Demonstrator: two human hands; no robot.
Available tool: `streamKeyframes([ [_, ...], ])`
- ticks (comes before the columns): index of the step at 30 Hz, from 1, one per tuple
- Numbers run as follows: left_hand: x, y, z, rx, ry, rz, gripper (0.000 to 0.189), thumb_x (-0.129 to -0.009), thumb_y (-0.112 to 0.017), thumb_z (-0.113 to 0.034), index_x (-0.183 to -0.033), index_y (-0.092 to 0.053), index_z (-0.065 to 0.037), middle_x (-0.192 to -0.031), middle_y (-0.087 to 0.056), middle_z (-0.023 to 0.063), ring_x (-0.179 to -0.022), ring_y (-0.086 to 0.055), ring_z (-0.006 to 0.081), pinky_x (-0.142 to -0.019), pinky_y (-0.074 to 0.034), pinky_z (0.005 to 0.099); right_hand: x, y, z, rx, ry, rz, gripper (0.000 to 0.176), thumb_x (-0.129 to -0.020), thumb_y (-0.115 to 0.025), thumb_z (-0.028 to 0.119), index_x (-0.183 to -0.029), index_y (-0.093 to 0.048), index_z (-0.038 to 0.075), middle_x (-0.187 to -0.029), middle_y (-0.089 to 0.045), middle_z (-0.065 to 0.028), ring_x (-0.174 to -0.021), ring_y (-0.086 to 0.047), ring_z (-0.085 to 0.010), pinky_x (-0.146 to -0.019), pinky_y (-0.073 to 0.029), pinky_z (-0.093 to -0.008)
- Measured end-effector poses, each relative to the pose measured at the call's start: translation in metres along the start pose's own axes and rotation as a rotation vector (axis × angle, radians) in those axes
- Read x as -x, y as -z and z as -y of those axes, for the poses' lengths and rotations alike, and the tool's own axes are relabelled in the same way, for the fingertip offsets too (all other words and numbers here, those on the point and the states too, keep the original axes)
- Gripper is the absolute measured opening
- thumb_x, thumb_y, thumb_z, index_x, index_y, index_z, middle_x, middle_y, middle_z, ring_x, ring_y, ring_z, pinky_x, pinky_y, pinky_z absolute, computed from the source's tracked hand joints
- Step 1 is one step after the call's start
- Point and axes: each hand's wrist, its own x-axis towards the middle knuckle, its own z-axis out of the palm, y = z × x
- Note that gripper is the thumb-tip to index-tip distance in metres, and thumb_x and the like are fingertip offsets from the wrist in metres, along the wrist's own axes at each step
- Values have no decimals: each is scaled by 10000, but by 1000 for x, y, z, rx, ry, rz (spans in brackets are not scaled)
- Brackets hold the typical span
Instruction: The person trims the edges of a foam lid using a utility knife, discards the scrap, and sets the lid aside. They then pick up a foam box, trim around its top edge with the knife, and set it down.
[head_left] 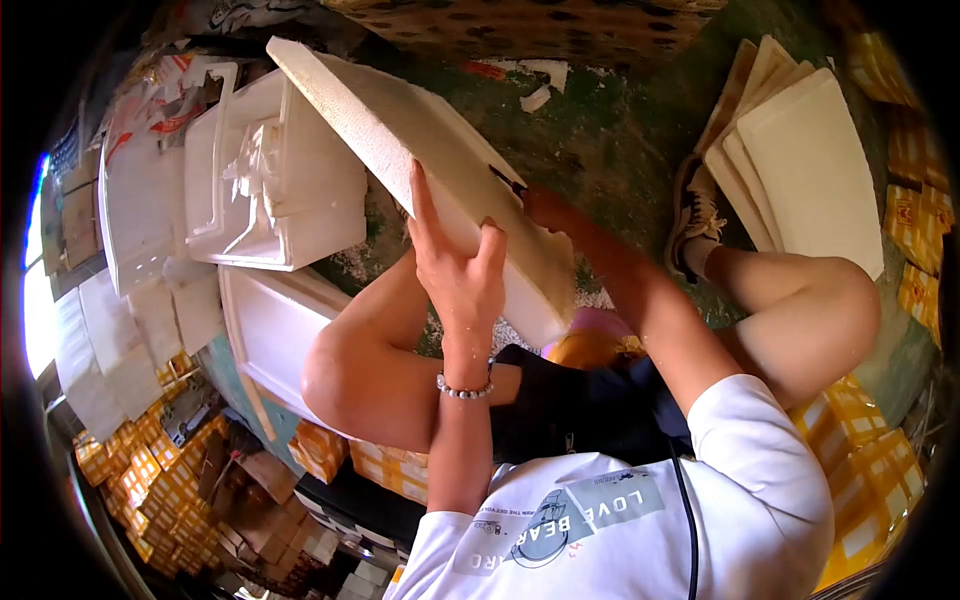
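A thick white foam board (400, 130) stands tilted between my bent knees, its long edge facing me. My left hand (458, 275), with a beaded bracelet at the wrist, grips this edge, index finger stretched along it and thumb apart. On the board's far side my right hand (548, 210) is closed around a slim dark tool (507, 180), its tip right at the foam. Part of that hand and the tool's working end are hidden. The board's near right end looks rough and worn.
White foam boxes (290, 180) stand at left, one tipped open. Several foam boards (805, 160) lean together beside my shoe (697, 220) at right. Foam crumbs and scraps (537, 98) lie on the green floor. Yellow-taped cartons (850, 440) are stacked around me.
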Motion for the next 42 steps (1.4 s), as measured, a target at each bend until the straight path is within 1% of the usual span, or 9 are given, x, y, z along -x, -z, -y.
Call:
streamKeyframes([
  [3,-1,-4,2,-125,-48,-37,863,-802,-645,-175,-1610,-344,-134,-1314,-565,233,-1188,-611,377,-1001,-492,427,8,-5,-45,-28,-102,91,383,-1068,-422,238,-1031,-663,-58,-870,-674,-260,-674,-673,-377,-643,-546,-522],
  [11,0,-3,10,-49,-43,-25,860,-808,-648,-171,-1613,-346,-153,-1371,-554,237,-1223,-594,365,-1029,-477,426,107,6,-52,176,99,29,330,-1017,-485,191,-928,-693,-49,-832,-676,-265,-778,-697,-374,-688,-552,-508],
  [13,1,-1,12,-34,-38,-25,861,-808,-649,-169,-1614,-345,-157,-1376,-553,238,-1225,-593,364,-1029,-478,425,127,38,-20,226,-190,315,289,-982,-522,185,-925,-695,-39,-838,-684,-282,-772,-694,-387,-657,-548,-502],
  [16,-1,-1,15,-33,-48,-28,866,-805,-645,-162,-1616,-343,-169,-1344,-564,236,-1183,-619,361,-997,-501,420,78,29,-72,747,-4,761,334,-999,-507,230,-1042,-679,-54,-930,-682,-317,-824,-701,-378,-700,-548,-502],
  [21,1,-4,-2,-162,-44,-25,880,-800,-636,-157,-1624,-328,-188,-1245,-578,230,-1016,-676,361,-879,-547,428,55,70,21,98,-39,-45,478,-1071,-412,358,-1123,-654,-52,-985,-682,-305,-930,-671,-422,-820,-513,-519],
  [23,0,-6,0,-160,-67,-34,883,-798,-634,-156,-1625,-324,-187,-1245,-577,231,-1014,-678,365,-876,-549,432,11,50,6,-65,255,-243,477,-1074,-401,358,-1128,-646,-48,-978,-691,-278,-877,-662,-453,-789,-518,-534],
  [29,0,-3,-9,-51,45,1,857,-815,-618,-117,-1617,-315,-119,-1373,-540,215,-1155,-623,328,-974,-501,393,-39,23,46,-143,-177,-10,406,-1073,-413,297,-1105,-656,-27,-926,-691,-291,-781,-669,-451,-715,-522,-552],
  [36,-2,-4,-15,-56,86,33,832,-833,-608,-70,-1609,-312,-42,-1516,-487,191,-1298,-548,263,-1085,-434,350,-65,-35,-20,-31,5,-262,365,-1055,-431,259,-1106,-645,-32,-865,-692,-290,-778,-668,-461,-704,-532,-526],
  [42,-3,-6,-4,-89,21,0,873,-799,-623,-115,-1615,-312,-104,-1392,-519,222,-1197,-591,339,-989,-484,403,-1,26,36,-47,-274,163,349,-1048,-438,218,-1178,-632,-40,-886,-698,-264,-644,-672,-386,-543,-525,-503],
])
